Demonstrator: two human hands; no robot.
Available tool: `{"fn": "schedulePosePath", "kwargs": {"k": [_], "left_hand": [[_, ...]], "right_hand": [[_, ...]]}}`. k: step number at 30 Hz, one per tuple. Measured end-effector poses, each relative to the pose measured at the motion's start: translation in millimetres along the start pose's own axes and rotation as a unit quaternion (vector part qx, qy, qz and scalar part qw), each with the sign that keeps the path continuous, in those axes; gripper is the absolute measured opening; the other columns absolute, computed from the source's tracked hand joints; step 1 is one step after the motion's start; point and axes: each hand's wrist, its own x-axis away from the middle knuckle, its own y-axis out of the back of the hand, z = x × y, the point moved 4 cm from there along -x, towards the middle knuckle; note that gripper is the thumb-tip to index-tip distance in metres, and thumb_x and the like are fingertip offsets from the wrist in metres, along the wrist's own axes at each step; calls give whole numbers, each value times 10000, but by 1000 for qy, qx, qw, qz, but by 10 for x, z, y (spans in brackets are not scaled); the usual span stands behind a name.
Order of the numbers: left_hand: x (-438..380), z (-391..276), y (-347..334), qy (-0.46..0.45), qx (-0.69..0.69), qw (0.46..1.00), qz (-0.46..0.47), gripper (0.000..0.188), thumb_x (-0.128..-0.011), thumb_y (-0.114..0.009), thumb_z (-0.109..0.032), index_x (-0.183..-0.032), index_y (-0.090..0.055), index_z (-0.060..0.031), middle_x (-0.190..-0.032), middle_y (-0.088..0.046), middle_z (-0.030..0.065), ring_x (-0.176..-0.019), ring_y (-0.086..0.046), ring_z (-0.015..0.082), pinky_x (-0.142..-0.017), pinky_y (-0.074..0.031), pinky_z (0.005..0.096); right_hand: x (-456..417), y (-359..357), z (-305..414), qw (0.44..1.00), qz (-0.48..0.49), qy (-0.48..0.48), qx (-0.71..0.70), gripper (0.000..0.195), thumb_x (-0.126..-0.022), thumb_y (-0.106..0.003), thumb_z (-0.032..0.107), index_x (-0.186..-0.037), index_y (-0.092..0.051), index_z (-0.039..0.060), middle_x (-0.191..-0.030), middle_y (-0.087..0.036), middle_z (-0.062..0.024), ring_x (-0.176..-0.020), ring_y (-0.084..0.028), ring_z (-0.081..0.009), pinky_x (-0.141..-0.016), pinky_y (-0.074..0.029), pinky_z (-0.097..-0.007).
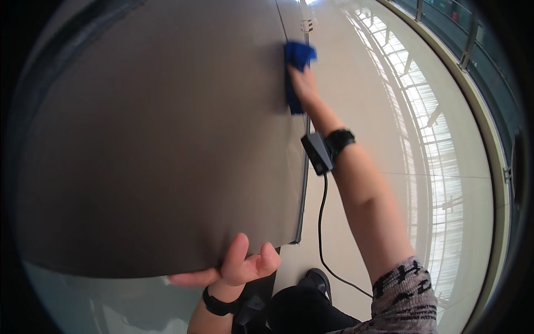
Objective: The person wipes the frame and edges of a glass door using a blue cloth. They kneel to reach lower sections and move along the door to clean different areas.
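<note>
A broad, dark grey-brown panel (167,142) fills the left and middle of my view. At its right edge my right hand (305,85) presses on a folded blue cloth (300,54), which lies partly over that edge. My left hand (250,265) is at the panel's near edge, palm turned up and fingers spread, touching or nearly touching the edge. Nothing shows between the fingers of the left hand. Dark trim (303,200) runs along the panel's right side, down to a near corner that looks a little worn.
A grey box (318,153) is strapped to my right wrist, and its black cable (321,225) hangs in a loop. Glossy light tiles (354,104) reach a railing (469,41) at far right. My black shoe (319,282) stands below. Yellow-black striped tape (308,26) shows at the top.
</note>
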Motion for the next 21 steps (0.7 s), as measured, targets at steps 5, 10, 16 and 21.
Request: {"fn": "schedulePosePath", "kwargs": {"k": [5,10,16,21], "left_hand": [[-26,-59,-22,9,-34,999,10,561,-862,-497,-411,-1266,-476,-22,-1558,100,314,-1428,-15,537,-1088,-216,692],[-68,35,-8,5,-51,999,-11,634,-864,-494,-436,-1345,-424,-28,-1578,30,287,-1455,-35,481,-1125,-197,635],[0,102,-143,5,7,999,-46,774,-897,-469,-492,-1485,-271,-29,-1590,-20,276,-1479,-16,434,-1157,-127,595],[9,-4,-232,41,33,995,-83,771,-941,-373,-564,-1491,-305,-29,-1597,-145,222,-1468,-113,442,-1158,-119,616]], "right_hand": [[1334,161,-1969,984,-19,-165,70,466,-880,-591,334,-1180,-570,-22,-1022,-662,-166,-957,-616,-253,-829,-484,-398],[3519,250,-2339,884,111,-447,-82,412,-922,-581,270,-1258,-557,32,-1122,-641,-95,-1003,-607,-207,-891,-499,-380],[3422,335,-769,951,83,-256,-154,327,-965,-566,132,-1260,-570,-8,-1175,-639,-70,-1073,-584,-171,-968,-438,-329],[2003,327,575,984,87,-51,-147,260,-944,-621,186,-1124,-570,6,-1084,-587,-172,-1019,-576,-310,-918,-439,-372]]}}
